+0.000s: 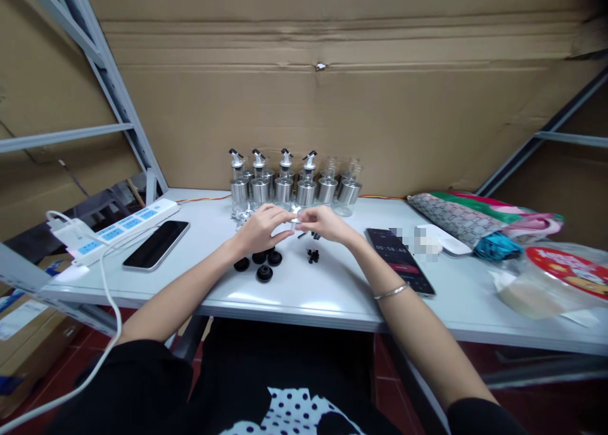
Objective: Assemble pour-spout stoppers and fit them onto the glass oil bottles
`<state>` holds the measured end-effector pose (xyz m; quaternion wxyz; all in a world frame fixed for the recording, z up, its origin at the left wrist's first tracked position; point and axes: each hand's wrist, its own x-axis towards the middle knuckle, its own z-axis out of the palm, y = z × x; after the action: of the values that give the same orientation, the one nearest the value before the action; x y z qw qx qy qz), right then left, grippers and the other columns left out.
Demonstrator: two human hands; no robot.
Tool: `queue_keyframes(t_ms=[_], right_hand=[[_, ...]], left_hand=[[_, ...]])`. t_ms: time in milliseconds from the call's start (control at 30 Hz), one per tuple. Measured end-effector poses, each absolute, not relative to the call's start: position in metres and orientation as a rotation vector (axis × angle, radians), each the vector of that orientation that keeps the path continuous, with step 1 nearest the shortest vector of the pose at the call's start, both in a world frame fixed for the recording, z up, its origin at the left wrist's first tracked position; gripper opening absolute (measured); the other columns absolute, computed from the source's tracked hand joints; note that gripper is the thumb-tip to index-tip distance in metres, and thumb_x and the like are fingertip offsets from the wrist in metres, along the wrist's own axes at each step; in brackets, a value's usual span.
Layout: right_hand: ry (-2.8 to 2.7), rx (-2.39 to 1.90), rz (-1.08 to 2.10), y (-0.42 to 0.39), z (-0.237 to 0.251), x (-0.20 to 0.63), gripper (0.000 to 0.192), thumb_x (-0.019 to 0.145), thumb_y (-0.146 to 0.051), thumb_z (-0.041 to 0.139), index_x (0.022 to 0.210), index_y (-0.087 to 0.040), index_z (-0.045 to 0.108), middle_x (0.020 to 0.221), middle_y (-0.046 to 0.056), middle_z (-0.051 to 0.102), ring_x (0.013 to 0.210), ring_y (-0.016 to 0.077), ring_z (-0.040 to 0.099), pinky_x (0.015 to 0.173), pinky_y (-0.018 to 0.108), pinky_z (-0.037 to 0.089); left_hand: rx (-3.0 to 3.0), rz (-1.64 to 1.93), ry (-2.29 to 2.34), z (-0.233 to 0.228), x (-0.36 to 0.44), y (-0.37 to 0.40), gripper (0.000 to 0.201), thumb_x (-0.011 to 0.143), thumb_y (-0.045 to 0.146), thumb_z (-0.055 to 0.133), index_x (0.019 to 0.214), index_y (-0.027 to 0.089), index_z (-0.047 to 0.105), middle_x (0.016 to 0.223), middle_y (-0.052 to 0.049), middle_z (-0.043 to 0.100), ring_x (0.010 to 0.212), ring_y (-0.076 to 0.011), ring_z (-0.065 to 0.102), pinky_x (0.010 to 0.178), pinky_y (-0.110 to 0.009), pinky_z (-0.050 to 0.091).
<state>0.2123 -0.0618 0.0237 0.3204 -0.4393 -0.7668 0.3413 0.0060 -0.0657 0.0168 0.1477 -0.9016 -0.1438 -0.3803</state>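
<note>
Over the middle of the table, my left hand and my right hand meet at a small white spout piece, fingertips of both closed around it. Black round stoppers lie below my left hand. Tiny black parts sit under my right hand. A pile of whitish pieces is partly hidden behind my left hand. Beyond the hands, several glass bottles with steel bands stand in rows; some in front carry white pour spouts with black tips.
At left are a white power strip with a cable and a dark phone. To the right lie a phone showing a timer, a white object, a patterned bag and a red-lidded tub. Cardboard backs the table.
</note>
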Motion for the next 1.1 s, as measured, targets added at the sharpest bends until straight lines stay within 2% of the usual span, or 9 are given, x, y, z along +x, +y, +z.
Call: queue_keyframes(t_ms=[133,300,633,867,1100], right_hand=[[-1.582,-0.917,1.025,-0.061,0.030,0.217,0.032,0.056,-0.040,0.078,0.073,-0.016,0.064,0.063,0.000,0.063,0.061,0.0126,0.057,0.065,0.029,0.046],[-1.321,-0.777,1.170,-0.064,0.033,0.212,0.034,0.049,-0.034,0.084,0.073,-0.018,0.067,0.072,0.000,0.067,0.067,0.0129,0.062,0.073,0.031,0.050],[-1.327,-0.700,1.170,-0.066,0.035,0.211,0.031,0.049,-0.027,0.085,0.072,-0.020,0.066,0.074,-0.002,0.067,0.070,0.0103,0.061,0.072,0.027,0.050],[-1.374,-0.728,1.116,-0.067,0.036,0.211,0.033,0.049,-0.029,0.085,0.073,-0.020,0.065,0.077,-0.001,0.068,0.079,0.0141,0.063,0.081,0.032,0.049],[-1.380,-0.733,1.120,-0.069,0.037,0.210,0.033,0.049,-0.028,0.085,0.074,-0.020,0.065,0.075,-0.001,0.068,0.074,0.0129,0.062,0.080,0.031,0.049]], left_hand=[[-2.592,-1.153,-0.404,0.018,0.007,-0.067,0.024,0.088,0.029,0.055,0.107,0.014,0.053,0.087,-0.005,0.068,0.081,-0.0153,0.064,0.081,-0.033,0.047],[-2.604,-1.156,-0.406,0.017,0.006,-0.066,0.024,0.088,0.030,0.055,0.106,0.015,0.054,0.088,-0.006,0.068,0.083,-0.0158,0.064,0.081,-0.033,0.047],[-2.631,-1.169,-0.423,0.016,0.007,-0.067,0.024,0.089,0.029,0.053,0.109,0.016,0.053,0.090,-0.007,0.068,0.084,-0.0165,0.065,0.080,-0.034,0.048],[-2.582,-1.205,-0.376,0.017,0.008,-0.068,0.026,0.088,0.026,0.055,0.111,0.016,0.051,0.092,-0.007,0.068,0.083,-0.0160,0.065,0.079,-0.034,0.048],[-2.555,-1.229,-0.336,0.016,0.008,-0.068,0.027,0.087,0.024,0.055,0.112,0.015,0.050,0.094,-0.008,0.068,0.083,-0.0158,0.065,0.079,-0.032,0.048]])
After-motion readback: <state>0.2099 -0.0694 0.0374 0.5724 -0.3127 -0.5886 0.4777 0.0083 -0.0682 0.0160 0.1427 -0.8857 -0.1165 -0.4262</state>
